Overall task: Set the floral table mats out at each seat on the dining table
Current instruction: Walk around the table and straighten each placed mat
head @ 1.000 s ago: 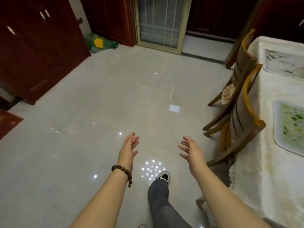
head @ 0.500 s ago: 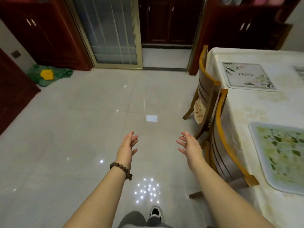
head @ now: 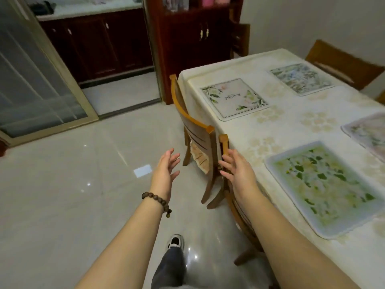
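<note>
Four floral table mats (head: 234,98) laid flat on tabletop (head: 291,122), one before each seat for a diner's reach; left hand (head: 165,174) and right hand (head: 238,171) open, empty, clear of chairs (head: 198,134).

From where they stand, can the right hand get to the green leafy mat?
Probably yes. The right hand is open and empty beside the near chair, and the green mat lies just right of it near the table edge, with nothing on it.
</note>
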`<act>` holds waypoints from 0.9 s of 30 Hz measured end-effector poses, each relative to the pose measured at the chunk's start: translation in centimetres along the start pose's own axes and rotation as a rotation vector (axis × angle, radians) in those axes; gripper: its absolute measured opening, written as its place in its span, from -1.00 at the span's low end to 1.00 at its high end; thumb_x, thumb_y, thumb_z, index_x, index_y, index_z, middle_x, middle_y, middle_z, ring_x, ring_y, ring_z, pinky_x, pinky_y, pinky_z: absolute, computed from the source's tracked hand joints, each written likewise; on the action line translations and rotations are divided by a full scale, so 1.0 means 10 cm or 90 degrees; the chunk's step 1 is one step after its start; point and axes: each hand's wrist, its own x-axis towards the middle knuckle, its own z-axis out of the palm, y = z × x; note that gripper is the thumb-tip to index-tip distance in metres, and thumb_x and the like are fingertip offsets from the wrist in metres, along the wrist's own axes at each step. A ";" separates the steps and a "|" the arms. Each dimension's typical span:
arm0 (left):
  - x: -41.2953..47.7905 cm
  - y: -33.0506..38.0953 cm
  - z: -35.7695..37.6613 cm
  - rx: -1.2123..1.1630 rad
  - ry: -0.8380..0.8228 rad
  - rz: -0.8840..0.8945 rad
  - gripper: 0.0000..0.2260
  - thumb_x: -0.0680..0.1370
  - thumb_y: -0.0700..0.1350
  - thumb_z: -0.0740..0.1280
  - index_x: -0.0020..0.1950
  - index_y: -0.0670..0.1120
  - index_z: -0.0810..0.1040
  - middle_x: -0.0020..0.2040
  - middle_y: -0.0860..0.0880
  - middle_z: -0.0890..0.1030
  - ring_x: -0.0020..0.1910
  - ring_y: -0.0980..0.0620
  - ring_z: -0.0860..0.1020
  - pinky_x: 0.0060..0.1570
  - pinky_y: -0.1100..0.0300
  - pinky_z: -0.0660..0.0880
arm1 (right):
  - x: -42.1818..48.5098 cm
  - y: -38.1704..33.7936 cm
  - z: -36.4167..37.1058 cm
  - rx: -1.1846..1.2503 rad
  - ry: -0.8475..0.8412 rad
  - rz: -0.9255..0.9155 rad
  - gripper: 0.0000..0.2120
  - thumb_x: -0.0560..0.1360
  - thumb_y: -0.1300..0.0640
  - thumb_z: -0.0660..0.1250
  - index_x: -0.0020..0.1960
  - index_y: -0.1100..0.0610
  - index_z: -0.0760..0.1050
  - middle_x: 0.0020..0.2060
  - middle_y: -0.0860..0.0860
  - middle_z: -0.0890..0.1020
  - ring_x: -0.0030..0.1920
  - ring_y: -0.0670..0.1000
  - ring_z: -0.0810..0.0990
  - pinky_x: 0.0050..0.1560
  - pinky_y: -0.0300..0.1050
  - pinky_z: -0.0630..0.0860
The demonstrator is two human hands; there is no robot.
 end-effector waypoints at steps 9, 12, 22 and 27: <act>1.13 0.64 0.99 0.074 -0.263 -0.016 -0.62 0.63 0.09 0.08 0.37 -0.02 0.41 0.25 -0.02 0.55 0.26 0.04 0.48 0.28 0.03 0.38 | 0.62 -0.57 -0.47 0.121 0.288 -0.080 -0.73 0.61 -0.07 0.13 0.17 0.02 0.49 0.14 0.04 0.59 0.10 -0.02 0.61 0.05 -0.01 0.53; 1.27 0.61 1.45 0.106 -0.357 -0.032 -0.71 0.63 0.08 0.10 0.26 0.05 0.48 0.21 0.03 0.57 0.24 0.08 0.49 0.24 0.05 0.38 | 0.60 -0.57 -0.71 0.158 0.388 -0.085 -0.75 0.61 -0.06 0.14 0.16 0.02 0.49 0.12 0.03 0.59 0.10 -0.03 0.60 0.12 0.03 0.53; 1.06 -0.14 2.75 0.176 -0.586 -0.181 -0.69 0.62 0.06 0.12 0.30 -0.01 0.47 0.21 -0.03 0.56 0.20 0.07 0.51 0.10 0.12 0.46 | 0.08 -0.29 -1.75 0.278 0.664 -0.050 -0.75 0.61 -0.01 0.16 0.19 0.06 0.48 0.08 0.04 0.60 0.09 0.02 0.60 0.02 -0.03 0.55; 0.93 -0.39 3.20 0.206 -0.598 -0.199 -0.67 0.62 0.05 0.14 0.32 -0.03 0.45 0.19 -0.02 0.57 0.19 0.07 0.52 0.11 0.10 0.45 | 0.01 -0.17 -2.22 0.307 0.711 -0.031 -0.67 0.61 0.01 0.15 0.29 0.13 0.46 0.12 0.08 0.58 0.07 0.02 0.59 -0.02 -0.03 0.53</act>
